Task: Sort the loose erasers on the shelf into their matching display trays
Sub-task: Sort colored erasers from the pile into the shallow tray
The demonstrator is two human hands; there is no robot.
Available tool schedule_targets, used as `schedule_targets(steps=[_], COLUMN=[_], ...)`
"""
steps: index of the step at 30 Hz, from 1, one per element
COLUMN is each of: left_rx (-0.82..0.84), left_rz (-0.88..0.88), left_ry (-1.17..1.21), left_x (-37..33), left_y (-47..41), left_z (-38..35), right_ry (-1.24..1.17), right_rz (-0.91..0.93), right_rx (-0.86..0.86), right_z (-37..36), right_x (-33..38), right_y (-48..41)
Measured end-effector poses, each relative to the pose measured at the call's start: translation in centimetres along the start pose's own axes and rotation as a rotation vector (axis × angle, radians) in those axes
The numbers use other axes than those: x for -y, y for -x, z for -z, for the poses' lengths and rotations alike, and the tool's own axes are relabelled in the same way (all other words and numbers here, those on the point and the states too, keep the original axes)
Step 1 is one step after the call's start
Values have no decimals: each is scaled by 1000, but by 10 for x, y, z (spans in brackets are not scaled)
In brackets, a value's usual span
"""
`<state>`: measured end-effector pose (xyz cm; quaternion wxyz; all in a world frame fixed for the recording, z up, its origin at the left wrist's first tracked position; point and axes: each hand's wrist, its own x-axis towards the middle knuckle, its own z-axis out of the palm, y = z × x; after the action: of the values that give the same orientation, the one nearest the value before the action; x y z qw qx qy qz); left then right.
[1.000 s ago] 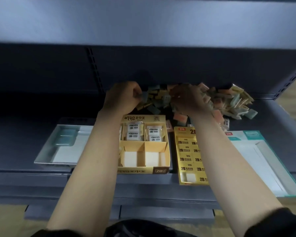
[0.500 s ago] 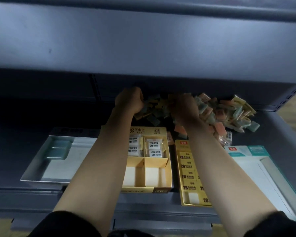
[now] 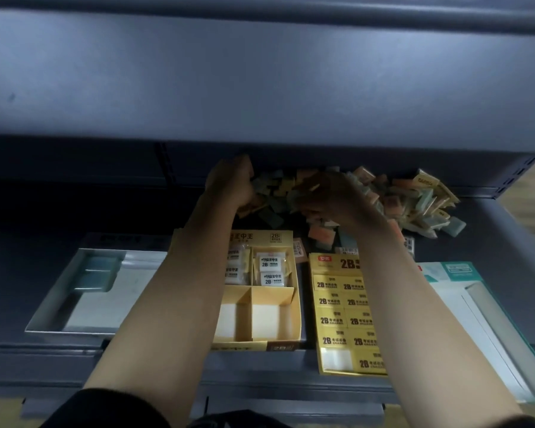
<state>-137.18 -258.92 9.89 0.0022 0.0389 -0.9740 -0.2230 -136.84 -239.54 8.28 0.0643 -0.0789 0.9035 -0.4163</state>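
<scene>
A heap of loose erasers (image 3: 414,202) in green, orange and yellow lies at the back of the dark shelf. My left hand (image 3: 232,183) is curled at the heap's left edge, its fingertips hidden among the erasers. My right hand (image 3: 331,199) reaches into the middle of the heap with its fingers curled round some erasers. In front stand a grey tray (image 3: 53,304) with green erasers, a yellow compartment tray (image 3: 297,307) holding white 2B erasers in its rear cells, a flat yellow 2B tray (image 3: 346,313) and a white and teal tray (image 3: 482,307).
The upper shelf board (image 3: 260,88) hangs low over the heap and hides its back. A few erasers (image 3: 318,234) lie scattered between the heap and the yellow trays. The shelf's front lip (image 3: 260,366) runs below the trays.
The view has tilted up, so the upper shelf fills more of the frame. Both hands have stayed in the heap, with the left a little further back and the right shifted within the erasers.
</scene>
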Motion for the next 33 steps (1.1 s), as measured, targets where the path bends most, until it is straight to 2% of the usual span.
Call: schedule_targets(steps=[2,7,20,26,33], left_rx=[-10,-54,-282,-364,-312], left_rz=[-20,-72,-42,-61,-78], left_ry=[52,125,304,288,311], left_x=[0,6,18,56,119], left_y=[10,51,123,139,144], left_z=[9,16,6,18,49], right_ry=[-88,-92,-218,-333,-552], right_rz=[0,54,39,27,0], right_rx=[17,-4,130,155,207], right_z=[3,10,10,-17,-68], right_x=[2,9,25,55,93], right_y=[8,31,81,91,91])
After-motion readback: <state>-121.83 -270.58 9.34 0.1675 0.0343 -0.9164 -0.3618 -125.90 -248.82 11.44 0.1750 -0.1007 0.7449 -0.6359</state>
